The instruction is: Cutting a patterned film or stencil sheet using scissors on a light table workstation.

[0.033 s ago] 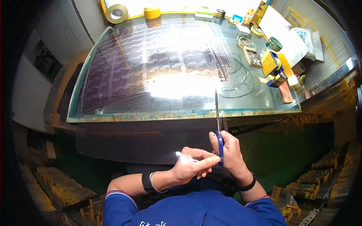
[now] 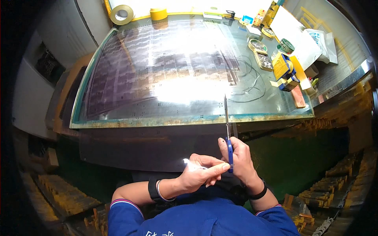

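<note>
A large dark film sheet (image 2: pixel 126 147) hangs over the near edge of the glass-topped table (image 2: pixel 252 115). My left hand (image 2: pixel 202 169) is closed, thumb pressed against fingers, pinching the sheet's near edge; a bright glint shows beside the fingers. Blue-handled scissors (image 2: pixel 230 151) are in my right hand (image 2: pixel 241 157), fingers wrapped around the handles. Their long blades point away from me, close together, lying over the sheet and the table edge. The left fingertips almost touch the scissor handles. The palms are partly hidden.
More printed film sheets (image 2: pixel 134 74) lie stacked on the glass. At the right stand a tape dispenser (image 2: pixel 284 70), tins of small pieces (image 2: pixel 264 61), a green-lidded jar (image 2: pixel 286 46) and a reddish block (image 2: pixel 298 97). Tape rolls (image 2: pixel 121 15) sit at the back left.
</note>
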Demonstrator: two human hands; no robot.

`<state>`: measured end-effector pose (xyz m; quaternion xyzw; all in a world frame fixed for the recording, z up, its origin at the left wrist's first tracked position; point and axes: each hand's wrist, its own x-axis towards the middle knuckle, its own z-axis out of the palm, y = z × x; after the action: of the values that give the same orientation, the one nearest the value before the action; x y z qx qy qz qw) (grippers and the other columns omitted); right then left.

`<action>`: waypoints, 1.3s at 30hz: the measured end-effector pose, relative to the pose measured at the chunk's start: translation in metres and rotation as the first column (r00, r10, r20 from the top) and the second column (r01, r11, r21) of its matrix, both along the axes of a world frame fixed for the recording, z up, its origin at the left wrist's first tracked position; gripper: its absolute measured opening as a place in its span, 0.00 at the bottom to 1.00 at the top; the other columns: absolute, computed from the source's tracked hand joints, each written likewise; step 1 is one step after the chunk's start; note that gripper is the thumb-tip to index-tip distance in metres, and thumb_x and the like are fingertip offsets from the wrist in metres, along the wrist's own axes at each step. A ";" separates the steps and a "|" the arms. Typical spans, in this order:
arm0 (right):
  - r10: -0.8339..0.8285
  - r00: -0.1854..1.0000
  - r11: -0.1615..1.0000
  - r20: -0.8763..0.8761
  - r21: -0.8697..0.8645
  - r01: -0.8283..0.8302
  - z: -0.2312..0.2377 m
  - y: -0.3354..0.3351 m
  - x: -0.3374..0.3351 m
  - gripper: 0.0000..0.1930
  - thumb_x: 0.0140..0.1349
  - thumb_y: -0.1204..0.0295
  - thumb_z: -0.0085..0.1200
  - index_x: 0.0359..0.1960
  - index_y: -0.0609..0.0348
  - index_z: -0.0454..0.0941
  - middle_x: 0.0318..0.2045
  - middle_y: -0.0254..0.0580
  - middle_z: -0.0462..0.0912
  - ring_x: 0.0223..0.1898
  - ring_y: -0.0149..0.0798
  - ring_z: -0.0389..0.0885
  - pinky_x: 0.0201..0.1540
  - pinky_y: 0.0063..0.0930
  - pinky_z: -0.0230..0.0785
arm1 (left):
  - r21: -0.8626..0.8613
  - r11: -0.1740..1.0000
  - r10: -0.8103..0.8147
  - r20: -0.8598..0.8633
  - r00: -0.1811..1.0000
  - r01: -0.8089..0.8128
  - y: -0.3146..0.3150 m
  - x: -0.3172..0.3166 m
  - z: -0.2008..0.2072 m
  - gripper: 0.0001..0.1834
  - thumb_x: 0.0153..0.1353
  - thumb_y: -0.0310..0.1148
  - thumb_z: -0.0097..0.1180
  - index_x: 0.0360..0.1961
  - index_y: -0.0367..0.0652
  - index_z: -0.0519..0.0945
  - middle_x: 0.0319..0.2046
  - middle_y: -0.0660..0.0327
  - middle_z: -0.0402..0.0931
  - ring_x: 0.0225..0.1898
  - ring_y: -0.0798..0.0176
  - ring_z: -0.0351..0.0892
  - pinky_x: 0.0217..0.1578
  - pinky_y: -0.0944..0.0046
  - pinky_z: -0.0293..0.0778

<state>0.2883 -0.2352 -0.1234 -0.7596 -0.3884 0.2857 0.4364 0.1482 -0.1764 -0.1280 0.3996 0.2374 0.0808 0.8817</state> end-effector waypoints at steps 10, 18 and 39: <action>-0.024 0.977 0.992 0.214 0.125 -0.003 -0.005 -0.001 -0.002 0.19 0.57 0.65 0.52 0.14 0.64 0.65 0.13 0.50 0.67 0.14 0.45 0.66 0.19 0.35 0.58 | -0.021 1.000 -0.016 0.037 0.999 0.016 0.001 0.002 0.005 0.09 0.55 0.33 0.57 0.32 0.37 0.80 0.17 0.64 0.74 0.13 0.76 0.69 0.12 0.79 0.63; 0.257 0.958 0.949 -0.126 -0.156 -0.275 0.008 -0.052 0.004 0.18 0.56 0.63 0.55 0.15 0.63 0.71 0.10 0.38 0.70 0.12 0.26 0.70 0.16 0.23 0.61 | 0.062 0.998 -0.029 0.094 0.995 0.023 0.043 -0.021 0.026 0.10 0.56 0.32 0.55 0.28 0.34 0.79 0.15 0.63 0.71 0.13 0.75 0.68 0.12 0.77 0.61; 0.188 0.690 0.937 0.699 0.082 -0.339 0.051 0.069 0.125 0.20 0.43 0.64 0.54 0.35 0.65 0.67 0.29 0.54 0.72 0.36 0.52 0.70 0.42 0.39 0.64 | 0.206 0.490 0.872 -0.096 0.481 -0.847 0.124 -0.223 0.008 0.12 0.56 0.33 0.54 0.40 0.41 0.74 0.35 0.60 0.77 0.36 0.66 0.78 0.32 0.70 0.77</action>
<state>0.4133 -0.1659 -0.0720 -0.6977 -0.6537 0.0056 0.2931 -0.0744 -0.0529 -0.1196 0.2891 0.4816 0.4887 0.6676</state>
